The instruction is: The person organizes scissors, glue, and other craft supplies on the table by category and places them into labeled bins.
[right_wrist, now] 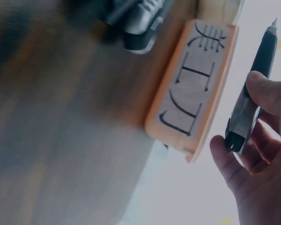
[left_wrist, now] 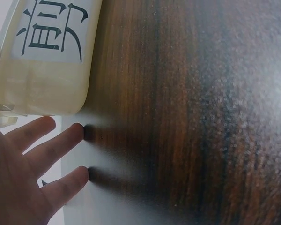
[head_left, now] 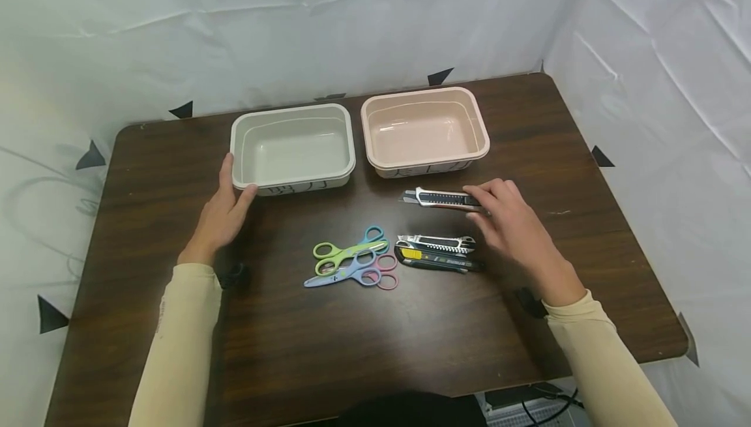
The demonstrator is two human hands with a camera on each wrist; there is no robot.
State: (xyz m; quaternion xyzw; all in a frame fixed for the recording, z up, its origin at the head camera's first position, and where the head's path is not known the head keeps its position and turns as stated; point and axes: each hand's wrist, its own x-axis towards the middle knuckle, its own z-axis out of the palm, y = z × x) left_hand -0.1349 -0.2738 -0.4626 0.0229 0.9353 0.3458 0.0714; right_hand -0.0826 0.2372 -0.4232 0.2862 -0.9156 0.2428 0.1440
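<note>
My right hand grips a utility knife with a silver and black body, held above the table just in front of the pink bin. Its blade points left in the head view. In the right wrist view the thumb presses along the knife. My left hand rests at the near left corner of the grey-green bin, the thumb at its rim and the other fingers spread and fairly straight. More utility knives lie side by side below the right hand.
Several children's scissors in green, blue and pink lie in a pile left of the knives. Both bins carry labels with written characters and stand along the back of the brown table. White sheeting hangs behind and at the sides.
</note>
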